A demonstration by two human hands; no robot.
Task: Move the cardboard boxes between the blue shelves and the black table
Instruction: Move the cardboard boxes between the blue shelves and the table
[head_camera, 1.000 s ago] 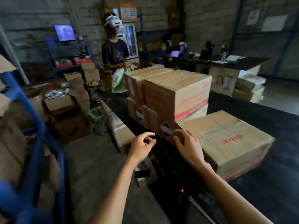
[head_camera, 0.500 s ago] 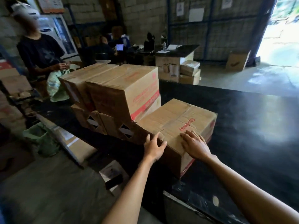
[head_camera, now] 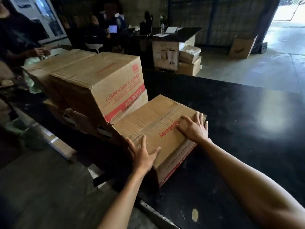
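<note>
Both hands are on the low cardboard box (head_camera: 153, 124) now, the one sitting on the black table (head_camera: 239, 123) near its front edge, pressed up against the taller stack of boxes (head_camera: 99, 83) on its far left side. The left hand (head_camera: 142, 154) spreads wide over the near left corner, fingers splayed on top and thumb wrapping down the side. The right hand (head_camera: 193, 128) lies flat and open toward the far right edge, fingertips reaching the rim; nothing is clamped yet, just palms on cardboard. That top is creased and a little dented between the hands, so the flaps look soft; pressing there will likely give. It looks like a full carton, probably weighty. The stiffer hold is likely at the corners and under the bottom edges, diagonal from each other, rather than on that smooth top.
</note>
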